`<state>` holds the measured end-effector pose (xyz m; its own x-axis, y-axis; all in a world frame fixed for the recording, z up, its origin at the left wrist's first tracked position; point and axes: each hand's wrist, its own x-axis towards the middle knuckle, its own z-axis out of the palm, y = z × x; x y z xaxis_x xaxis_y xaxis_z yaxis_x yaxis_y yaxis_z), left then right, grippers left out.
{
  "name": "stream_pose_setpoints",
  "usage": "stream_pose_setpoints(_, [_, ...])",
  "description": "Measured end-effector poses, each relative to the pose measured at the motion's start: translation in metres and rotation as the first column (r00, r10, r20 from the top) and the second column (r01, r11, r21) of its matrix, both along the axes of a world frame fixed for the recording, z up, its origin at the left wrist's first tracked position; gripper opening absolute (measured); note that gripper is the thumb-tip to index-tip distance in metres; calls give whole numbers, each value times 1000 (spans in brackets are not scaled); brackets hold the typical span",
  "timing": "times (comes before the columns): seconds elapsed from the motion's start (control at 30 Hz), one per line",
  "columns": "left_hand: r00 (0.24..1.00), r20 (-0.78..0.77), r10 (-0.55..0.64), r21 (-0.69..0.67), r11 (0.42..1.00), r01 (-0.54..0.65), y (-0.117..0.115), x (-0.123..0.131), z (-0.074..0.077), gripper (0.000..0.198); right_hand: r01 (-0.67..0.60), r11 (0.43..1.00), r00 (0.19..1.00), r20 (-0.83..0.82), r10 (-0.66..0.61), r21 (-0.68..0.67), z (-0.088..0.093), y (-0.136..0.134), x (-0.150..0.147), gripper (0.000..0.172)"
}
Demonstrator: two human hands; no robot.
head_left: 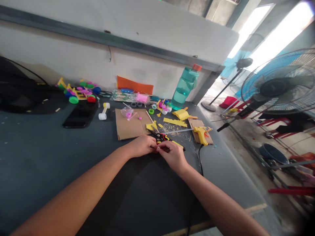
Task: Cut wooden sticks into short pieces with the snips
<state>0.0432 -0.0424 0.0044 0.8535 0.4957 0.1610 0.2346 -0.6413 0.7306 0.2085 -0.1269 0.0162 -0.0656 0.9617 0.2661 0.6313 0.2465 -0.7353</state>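
Note:
My left hand (144, 146) and my right hand (172, 154) meet at the middle of the dark table, fingertips pinched together. Between them is a small piece, partly reddish, mostly hidden by the fingers. Just beyond the hands lie black-and-yellow pliers (178, 144) with some red on them. A cardboard sheet (130, 126) lies past my left hand, bearing a small plastic bag (128, 113) with pink bits. Yellow scraps (175, 122) and crumbs are scattered beyond the pliers. To the right, a yellow glue gun (201, 135) rests on a smaller cardboard piece (209, 140).
A phone (80, 115) and small colourful toy cars (78, 93) are at the left. A teal water bottle (183, 90) stands by the wall near bundled sticks (128, 96). The glue gun's cord (200, 160) runs toward the front edge. A fan (275, 87) stands at the right.

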Motion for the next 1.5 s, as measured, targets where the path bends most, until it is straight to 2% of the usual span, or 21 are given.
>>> stream_pose_setpoints(0.23, [999, 37, -23, 132, 991, 18, -1, 0, 2, 15, 9, 1000, 999, 40, -10, 22, 1, -1, 1, 10])
stream_pose_setpoints(0.37, [1000, 21, 23, 178, 984, -27, -4, 2, 2, 13, 37, 999, 999, 21, -37, 15, 2, 1, 2, 9])
stream_pose_setpoints(0.57, [995, 20, 97, 100, 990, -99, -10, 10, 10, 19, 176, 974, 963, -182, -201, -141, 9, 10, 14, 12])
stream_pose_setpoints(0.63, [991, 44, 124, 122, 984, -129, -14, 12, 14, 22, 188, 967, 933, -276, -230, -170, 9, 13, 18, 15])
stream_pose_setpoints(0.73, [979, 47, 199, 260, 944, -205, -21, 16, 19, 25, 179, 963, 883, -398, -248, -202, 7, 17, 22, 19])
stream_pose_setpoints(0.87, [940, 39, 338, 447, 836, -319, -34, 23, 21, 25, 198, 955, 834, -475, -282, -218, 7, 17, 20, 20])
stream_pose_setpoints(0.97, [919, 25, 393, 521, 780, -348, -41, 27, 20, 24, 185, 958, 792, -545, -276, -217, 6, 16, 16, 19])
stream_pose_setpoints(1.07, [905, 17, 426, 549, 752, -364, -42, 29, 18, 25, 184, 959, 774, -570, -276, -215, 3, 16, 13, 19])
stream_pose_setpoints(1.17, [901, 17, 433, 550, 749, -370, -41, 29, 18, 24, 195, 955, 774, -563, -289, -222, -2, 16, 12, 22])
stream_pose_setpoints(1.27, [903, 32, 428, 506, 772, -384, -40, 28, 19, 24, 192, 955, 789, -544, -287, -225, -5, 16, 12, 25])
stream_pose_setpoints(1.5, [908, 74, 413, 240, 876, -419, -39, 27, 25, 25, 175, 959, 815, -514, -269, -224, -1, 17, 13, 23])
